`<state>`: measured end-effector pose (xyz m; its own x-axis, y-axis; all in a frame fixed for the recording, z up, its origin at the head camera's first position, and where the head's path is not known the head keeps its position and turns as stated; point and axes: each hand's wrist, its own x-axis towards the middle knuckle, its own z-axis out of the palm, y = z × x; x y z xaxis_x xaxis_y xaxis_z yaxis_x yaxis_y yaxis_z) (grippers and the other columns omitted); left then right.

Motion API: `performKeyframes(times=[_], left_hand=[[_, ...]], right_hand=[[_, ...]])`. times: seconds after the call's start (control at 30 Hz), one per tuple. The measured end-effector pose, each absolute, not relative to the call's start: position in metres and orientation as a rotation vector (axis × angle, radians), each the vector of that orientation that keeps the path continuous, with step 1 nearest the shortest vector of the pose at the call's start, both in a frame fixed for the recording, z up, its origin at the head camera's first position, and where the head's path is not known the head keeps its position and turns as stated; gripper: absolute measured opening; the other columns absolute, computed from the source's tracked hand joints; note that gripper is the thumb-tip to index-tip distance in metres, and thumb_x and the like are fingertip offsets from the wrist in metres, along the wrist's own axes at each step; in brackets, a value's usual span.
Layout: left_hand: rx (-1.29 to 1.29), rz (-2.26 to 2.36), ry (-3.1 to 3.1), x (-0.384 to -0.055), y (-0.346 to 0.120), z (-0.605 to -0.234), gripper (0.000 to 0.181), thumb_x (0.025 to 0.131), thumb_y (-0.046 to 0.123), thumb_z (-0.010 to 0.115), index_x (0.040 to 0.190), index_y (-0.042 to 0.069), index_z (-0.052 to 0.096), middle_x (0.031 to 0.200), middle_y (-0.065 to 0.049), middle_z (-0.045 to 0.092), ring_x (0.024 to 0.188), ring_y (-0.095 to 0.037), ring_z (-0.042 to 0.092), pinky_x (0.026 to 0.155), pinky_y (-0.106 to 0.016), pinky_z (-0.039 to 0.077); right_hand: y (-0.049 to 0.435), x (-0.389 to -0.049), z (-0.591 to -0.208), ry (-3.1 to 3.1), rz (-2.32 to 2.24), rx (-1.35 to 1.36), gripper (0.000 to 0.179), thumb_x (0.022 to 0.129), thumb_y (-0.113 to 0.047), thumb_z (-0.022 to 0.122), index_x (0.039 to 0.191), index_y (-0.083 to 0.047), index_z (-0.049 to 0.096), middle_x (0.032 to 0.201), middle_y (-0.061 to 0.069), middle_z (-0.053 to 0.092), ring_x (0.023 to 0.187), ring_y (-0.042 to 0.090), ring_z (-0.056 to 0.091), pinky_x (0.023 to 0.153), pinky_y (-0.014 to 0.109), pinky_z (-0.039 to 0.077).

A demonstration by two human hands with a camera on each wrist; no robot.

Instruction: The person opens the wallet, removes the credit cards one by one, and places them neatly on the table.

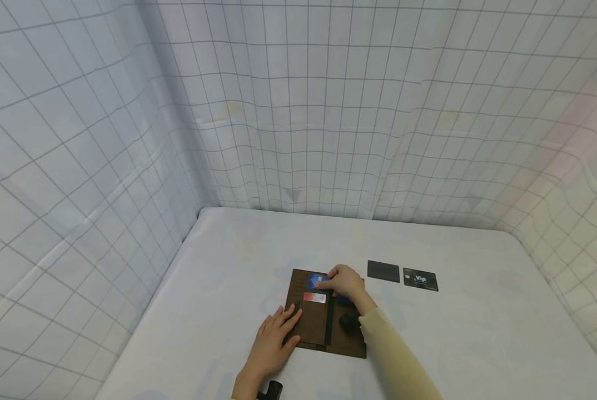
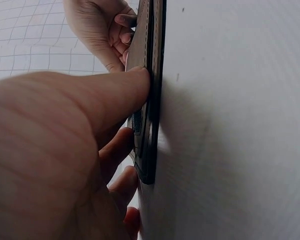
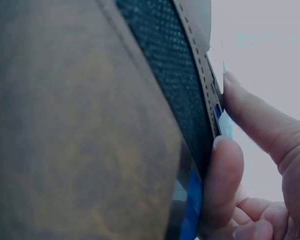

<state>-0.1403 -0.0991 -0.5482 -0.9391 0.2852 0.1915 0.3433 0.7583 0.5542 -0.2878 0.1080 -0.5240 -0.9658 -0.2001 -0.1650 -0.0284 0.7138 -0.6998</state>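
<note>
A brown leather card holder (image 1: 312, 322) lies spread open on the white table, with a black band (image 1: 329, 322) down its middle. My left hand (image 1: 270, 341) rests on its left edge, fingers spread and thumb near the lower corner. At the top of the left panel, my right hand (image 1: 347, 282) pinches a blue card (image 1: 312, 281) with thumb and fingertips; part of the card is covered by the hand. Just below sits a red and white card (image 1: 314, 298). Another blue piece (image 1: 344, 300) shows on the right panel, partly behind the right wrist.
Beyond the holder to the right lie a plain dark card (image 1: 383, 271) and a black card marked Vip (image 1: 421, 279). White gridded curtains (image 1: 328, 111) enclose the table (image 1: 218, 266) at the back and sides.
</note>
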Motion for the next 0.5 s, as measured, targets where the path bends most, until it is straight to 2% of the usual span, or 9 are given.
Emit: performKeyframes(times=[0.5], left_hand=[[-0.492,-0.931,-2.877,-0.1412,-0.0988,-0.5484,0.051,0.093,0.024,0.060,0.141,0.011,0.048,0.146,-0.012,0.040,0.137,-0.037,0.027,0.108,-0.058,0.018]], right_hand=[[0.1049,-0.2869,-0.5270,2.710,-1.173,-0.055,0.047,0.074,-0.041,0.080,0.098,-0.003,0.063,0.068,0.001,0.061,0.053,0.014,0.060,0.060,0.038,0.050]])
